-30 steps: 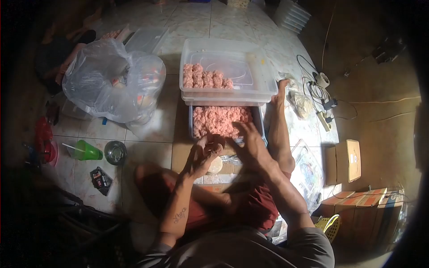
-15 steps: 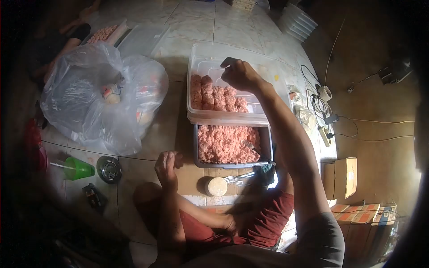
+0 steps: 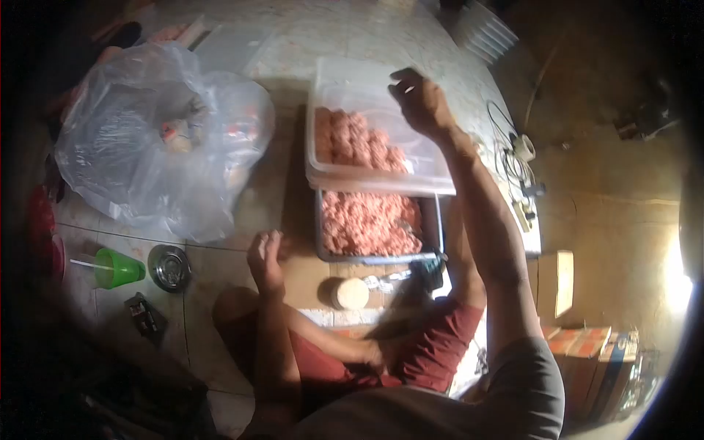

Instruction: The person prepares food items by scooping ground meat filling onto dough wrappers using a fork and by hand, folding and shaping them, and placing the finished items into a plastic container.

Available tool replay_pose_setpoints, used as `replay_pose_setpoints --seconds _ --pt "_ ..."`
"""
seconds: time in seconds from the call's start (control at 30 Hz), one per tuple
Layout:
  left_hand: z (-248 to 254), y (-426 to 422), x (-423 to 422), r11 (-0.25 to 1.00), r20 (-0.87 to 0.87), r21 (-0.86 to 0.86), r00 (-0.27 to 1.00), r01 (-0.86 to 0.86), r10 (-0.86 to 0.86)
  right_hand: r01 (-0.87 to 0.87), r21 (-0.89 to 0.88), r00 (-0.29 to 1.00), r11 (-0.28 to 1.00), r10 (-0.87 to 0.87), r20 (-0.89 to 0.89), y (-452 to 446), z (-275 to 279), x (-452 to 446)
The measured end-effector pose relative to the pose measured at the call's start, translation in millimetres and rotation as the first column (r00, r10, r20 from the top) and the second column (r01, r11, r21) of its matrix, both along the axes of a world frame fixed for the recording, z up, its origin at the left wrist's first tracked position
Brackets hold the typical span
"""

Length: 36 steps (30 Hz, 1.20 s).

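Observation:
My right hand (image 3: 423, 104) is over the right part of a clear plastic tray (image 3: 446, 182), fingers loosely bent and apart, with nothing visible in them. In the tray's left part lie several rolls of pink minced meat (image 3: 357, 141). The tray rests on the far edge of a grey tub (image 3: 320, 227) filled with loose pink mince (image 3: 370, 224). A utensil is partly sunk in the mince at the right. Left of the tub, my left hand (image 3: 267, 260) is raised by my knee, its fingers slightly curled and apart, holding nothing.
A round pale lid or disc (image 3: 350, 294) and metal forks (image 3: 389, 280) lie before the tub. To the left are a large clear plastic bag (image 3: 110, 161), a green cup (image 3: 117, 268) and a glass ashtray (image 3: 170, 268). Cables (image 3: 513, 165) and cardboard boxes (image 3: 579, 352) are at right.
My right hand has moved a little right and up over the tray. My left hand stays near my knee. The whole view has shifted slightly and blurred.

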<state>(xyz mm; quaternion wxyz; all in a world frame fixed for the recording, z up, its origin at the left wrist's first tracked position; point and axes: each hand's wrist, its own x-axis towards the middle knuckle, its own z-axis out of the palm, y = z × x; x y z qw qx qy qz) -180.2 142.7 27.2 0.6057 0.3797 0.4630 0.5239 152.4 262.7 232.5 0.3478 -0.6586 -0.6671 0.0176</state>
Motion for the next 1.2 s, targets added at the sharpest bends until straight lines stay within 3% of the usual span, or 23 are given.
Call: replay_pose_setpoints --seconds 0.03,0.1,0.17,0.23,0.3,0.37,0.43,0.5,0.6,0.63,0.7,0.73,0.8,0.83,0.9,0.97,1.0,1.07,1.1,1.13,1.17,1.2 --pt "-4 -2 0 1.0 -0.042 0.017 0.999 -0.004 0.005 0.019 0.063 0.999 0.998 -0.016 -0.048 -21 7 8" --pt "-5 -4 3 1.0 -0.011 -0.021 1.0 -0.018 0.018 0.123 -0.047 0.989 0.991 -0.127 -0.079 -87 32 9" --pt "5 -6 5 0.998 -0.006 -0.059 1.0 -0.022 0.022 0.281 -0.051 0.959 0.958 -0.278 0.061 -151 40 12" --pt "4 -7 7 0.997 0.049 -0.08 0.999 -0.003 0.007 0.365 -0.085 0.921 0.927 -0.373 -0.111 -219 19 27" --pt "-2 -10 5 0.998 0.041 -0.049 0.998 0.044 -0.042 0.504 -0.125 0.859 0.855 -0.511 -0.032 -280 -12 34" --pt "4 -14 6 0.995 -0.041 0.039 0.995 0.091 -0.089 0.587 -0.171 0.807 0.791 -0.59 0.041 -315 -79 55" --pt "-3 -18 9 0.992 0.008 0.101 0.997 0.081 -0.082 0.614 -0.275 0.785 0.74 -0.608 0.119 -332 -168 75" --pt "2 -30 11 0.986 -0.103 0.127 0.99 0.11 -0.097 0.598 -0.399 0.795 0.695 -0.578 0.184 -343 -258 83" --pt "-4 -57 27 0.929 -0.071 0.29 0.973 0.229 -0.218 0.545 -0.452 0.826 0.706 -0.543 0.148 -343 -339 87" --pt "14 -79 37 0.912 -0.047 0.264 0.949 0.313 -0.312 0.551 -0.342 0.819 0.761 -0.572 0.046 -341 -342 84" --pt "3 -113 58 0.832 0.041 0.187 0.842 0.522 -0.538 0.563 -0.476 0.77 0.675 -0.638 0.005 -341 -306 83" --pt "20 -128 64 0.694 -0.029 0.111 0.7 0.711 -0.713 0.615 -0.449 0.714 0.649 -0.7 -0.033 -343 -284 79" --pt "-40 -142 89 0.457 0.118 0.227 0.442 0.86 -0.889 0.635 -0.48 0.589 0.606 -0.781 -0.207 -366 -207 63" --pt "-67 -148 105 0.364 0.208 0.294 0.313 0.884 -0.927 0.639 -0.476 0.583 0.604 -0.784 -0.213 -382 -173 52" --pt "-64 -168 135 0.438 0.183 0.303 0.4 0.846 -0.898 0.4 -0.576 0.566 0.713 -0.686 -0.457 -402 -133 32" --pt "-37 -175 174 0.48 0.378 0.2 0.384 0.854 -0.842 0.143 -0.43 0.524 0.891 -0.437 -0.731 -411 -177 -2" --pt "-28 -174 188 0.486 0.385 0.189 0.391 0.853 -0.836 0.228 -0.346 0.635 0.91 -0.408 -0.656 -406 -209 -25" --pt "-25 -176 195 0.49 0.055 0.083 0.487 0.868 -0.872 0.455 -0.232 0.723 0.86 -0.509 -0.467 -400 -192 -52" --pt "-29 -177 198 0.458 -0.048 0.105 0.465 0.883 -0.884 0.447 -0.363 0.636 0.817 -0.576 -0.513 -397 -162 -48" --pt "-30 -177 201 0.418 -0.136 0.133 0.434 0.899 -0.891 0.468 -0.371 0.594 0.802 -0.597 -0.539 -393 -146 -42" --pt "-28 -180 200 0.381 -0.202 0.151 0.405 0.912 -0.892 0.579 -0.319 0.65 0.75 -0.661 -0.374 -384 -184 -24" --pt "-35 -183 197 0.343 -0.258 0.157 0.374 0.926 -0.891 0.684 -0.287 0.62 0.67 -0.742 -0.255 -376 -221 -5"
